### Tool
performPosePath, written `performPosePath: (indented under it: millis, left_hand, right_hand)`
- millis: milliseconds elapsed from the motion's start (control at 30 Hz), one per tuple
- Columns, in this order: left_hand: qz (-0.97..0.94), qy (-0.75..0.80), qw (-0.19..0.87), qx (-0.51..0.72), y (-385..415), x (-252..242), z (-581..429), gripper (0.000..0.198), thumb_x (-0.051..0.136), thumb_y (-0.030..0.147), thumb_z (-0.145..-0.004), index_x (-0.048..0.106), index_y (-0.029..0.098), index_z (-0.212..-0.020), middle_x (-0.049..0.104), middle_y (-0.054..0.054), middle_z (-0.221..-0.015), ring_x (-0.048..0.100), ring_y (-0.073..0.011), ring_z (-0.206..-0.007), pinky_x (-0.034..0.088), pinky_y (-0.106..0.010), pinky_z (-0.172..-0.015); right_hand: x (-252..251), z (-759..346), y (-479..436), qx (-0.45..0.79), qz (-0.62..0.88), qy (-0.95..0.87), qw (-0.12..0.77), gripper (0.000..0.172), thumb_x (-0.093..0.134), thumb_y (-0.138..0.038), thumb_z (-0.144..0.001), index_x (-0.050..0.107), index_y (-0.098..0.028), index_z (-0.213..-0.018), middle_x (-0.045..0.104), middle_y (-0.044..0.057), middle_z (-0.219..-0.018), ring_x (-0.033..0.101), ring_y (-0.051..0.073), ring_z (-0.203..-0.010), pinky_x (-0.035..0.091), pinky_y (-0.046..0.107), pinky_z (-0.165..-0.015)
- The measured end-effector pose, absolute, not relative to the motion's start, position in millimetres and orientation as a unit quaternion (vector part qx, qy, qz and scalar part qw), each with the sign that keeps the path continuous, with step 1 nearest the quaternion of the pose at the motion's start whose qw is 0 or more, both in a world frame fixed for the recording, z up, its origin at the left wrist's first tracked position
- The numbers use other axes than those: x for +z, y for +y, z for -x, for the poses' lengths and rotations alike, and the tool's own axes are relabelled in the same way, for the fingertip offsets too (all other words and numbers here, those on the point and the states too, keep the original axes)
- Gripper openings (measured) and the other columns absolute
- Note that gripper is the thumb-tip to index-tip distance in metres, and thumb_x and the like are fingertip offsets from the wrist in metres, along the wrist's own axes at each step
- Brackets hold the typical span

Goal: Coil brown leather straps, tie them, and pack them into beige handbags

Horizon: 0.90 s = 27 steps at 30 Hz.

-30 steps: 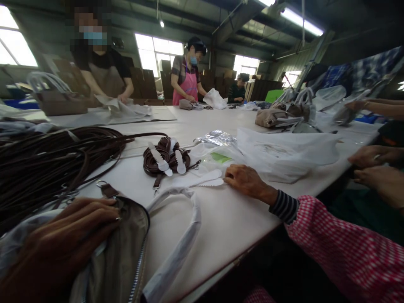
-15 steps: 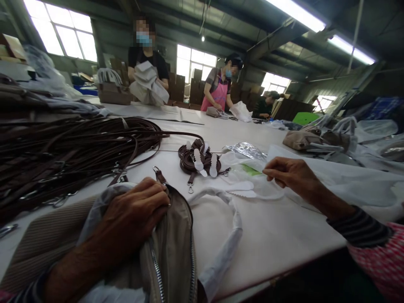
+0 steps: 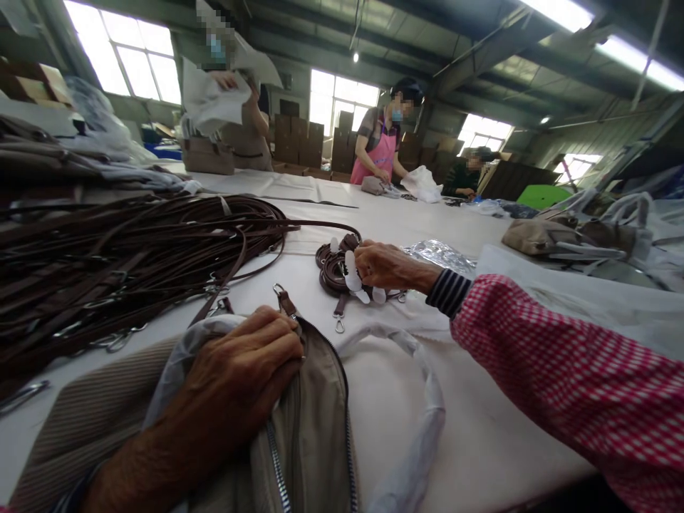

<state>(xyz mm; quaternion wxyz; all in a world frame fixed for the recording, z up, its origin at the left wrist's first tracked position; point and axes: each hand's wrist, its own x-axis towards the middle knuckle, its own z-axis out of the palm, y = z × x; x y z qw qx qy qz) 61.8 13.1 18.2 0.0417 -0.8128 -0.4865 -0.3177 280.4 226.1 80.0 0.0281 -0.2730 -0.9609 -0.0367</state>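
My left hand (image 3: 246, 377) is closed over the top edge of a taupe handbag (image 3: 315, 399), whose zip opening gapes beside the fingers. A tab with a metal ring (image 3: 287, 303) rises at the bag's far end. White wrapping covers the bag's looped handle (image 3: 427, 406), which lies to the right. Farther ahead, the curled fingers of my right hand (image 3: 387, 265) grip at coiled dark brown straps (image 3: 332, 274). White plastic pieces (image 3: 353, 274) stick up from the coil right beside those fingertips. Exactly which part they pinch is partly hidden.
A big heap of brown straps with metal clasps (image 3: 160, 263) covers the left of the white table (image 3: 395, 221). Crumpled foil (image 3: 438, 253) and white sheeting lie to the right. More bags (image 3: 539, 235) sit at the far right. Co-workers (image 3: 382, 142) stand across the table.
My right hand has moved left from above the plastic sheeting to the coiled straps. My left hand stays on the bag. The view has turned slightly. A co-worker has lifted white material.
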Motion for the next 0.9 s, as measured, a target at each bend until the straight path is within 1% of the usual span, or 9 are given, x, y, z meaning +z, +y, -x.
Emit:
performPosePath:
  millis: [167, 300, 400, 500, 600, 667, 733, 800, 900]
  left_hand:
    - [0.822, -0.478, 0.017, -0.309, 12, 18, -61, 0.024, 0.049, 0.016, -0.101, 0.064, 0.022, -0.083, 0.068, -0.003, -0.092, 0.059, -0.0209, -0.097, 0.048, -0.033, -0.082]
    - [0.823, -0.481, 0.011, -0.303, 12, 19, -60, 0.025, 0.048, 0.017, -0.102, 0.065, 0.022, -0.084, 0.068, -0.003, -0.094, 0.059, -0.0208, -0.097, 0.048, -0.033, -0.082]
    - [0.826, -0.476, 0.018, -0.302, 13, 18, -59, 0.026, 0.047, 0.018, -0.103, 0.065, 0.021, -0.085, 0.069, -0.003, -0.095, 0.059, -0.0207, -0.099, 0.047, -0.033, -0.084]
    - [0.829, -0.471, 0.029, -0.3, 15, 17, -55, 0.025, 0.048, 0.021, -0.103, 0.067, 0.022, -0.087, 0.07, -0.003, -0.096, 0.06, -0.0205, -0.098, 0.048, -0.032, -0.083]
    - [0.832, -0.472, 0.036, -0.288, 16, 16, -52, 0.023, 0.05, 0.026, -0.103, 0.068, 0.022, -0.089, 0.071, -0.003, -0.1, 0.06, -0.0212, -0.101, 0.049, -0.032, -0.085]
    - [0.833, -0.48, 0.037, -0.273, 17, 18, -50, 0.023, 0.05, 0.029, -0.103, 0.068, 0.022, -0.091, 0.072, -0.003, -0.104, 0.06, -0.0223, -0.105, 0.049, -0.033, -0.089]
    - [0.833, -0.488, 0.039, -0.256, 17, 20, -50, 0.025, 0.049, 0.032, -0.103, 0.069, 0.022, -0.092, 0.072, -0.004, -0.105, 0.06, -0.0236, -0.105, 0.049, -0.035, -0.09]
    - [0.833, -0.496, 0.042, -0.242, 17, 22, -50, 0.027, 0.048, 0.034, -0.102, 0.07, 0.021, -0.093, 0.072, -0.004, -0.103, 0.061, -0.0248, -0.105, 0.049, -0.037, -0.09]
    - [0.829, -0.508, 0.047, -0.229, 18, 24, -49, 0.03, 0.046, 0.039, -0.102, 0.07, 0.022, -0.093, 0.072, -0.003, -0.101, 0.062, -0.0254, -0.106, 0.048, -0.037, -0.089]
  right_hand:
    - [65, -285, 233, -0.065, 0.229, -0.971, 0.006, 0.019, 0.055, -0.003, -0.085, 0.064, -0.016, -0.075, 0.067, 0.009, -0.091, 0.055, 0.021, -0.097, 0.035, 0.028, -0.072]
    - [66, -279, 231, -0.086, 0.222, -0.971, -0.003, 0.014, 0.059, -0.005, -0.082, 0.066, -0.016, -0.077, 0.067, 0.009, -0.092, 0.054, 0.021, -0.095, 0.032, 0.03, -0.068]
    - [81, -274, 222, -0.11, 0.244, -0.963, 0.026, 0.013, 0.059, -0.007, -0.084, 0.068, -0.014, -0.079, 0.068, 0.011, -0.093, 0.055, 0.022, -0.094, 0.032, 0.03, -0.067]
    - [107, -282, 204, -0.17, 0.292, -0.938, 0.073, 0.016, 0.054, -0.006, -0.087, 0.069, -0.011, -0.082, 0.069, 0.014, -0.093, 0.055, 0.025, -0.099, 0.033, 0.031, -0.069]
    - [133, -311, 174, -0.207, 0.375, -0.898, 0.104, 0.012, 0.059, -0.004, -0.081, 0.068, -0.01, -0.079, 0.068, 0.014, -0.088, 0.056, 0.027, -0.098, 0.034, 0.031, -0.071]
    - [144, -340, 148, -0.172, 0.43, -0.879, 0.109, 0.008, 0.064, -0.004, -0.074, 0.069, -0.011, -0.074, 0.067, 0.01, -0.081, 0.058, 0.025, -0.089, 0.034, 0.031, -0.07]
    - [145, -371, 121, -0.083, 0.485, -0.865, 0.1, 0.006, 0.068, -0.008, -0.071, 0.069, -0.013, -0.068, 0.064, 0.005, -0.071, 0.056, 0.019, -0.074, 0.034, 0.03, -0.065]
    - [137, -399, 95, 0.026, 0.531, -0.843, 0.081, 0.009, 0.07, -0.013, -0.07, 0.067, -0.016, -0.062, 0.059, 0.0, -0.06, 0.052, 0.015, -0.062, 0.033, 0.028, -0.059]
    - [111, -426, 70, 0.172, 0.566, -0.804, 0.064, 0.014, 0.071, -0.02, -0.068, 0.064, -0.018, -0.057, 0.054, -0.003, -0.053, 0.048, 0.013, -0.056, 0.029, 0.028, -0.052]
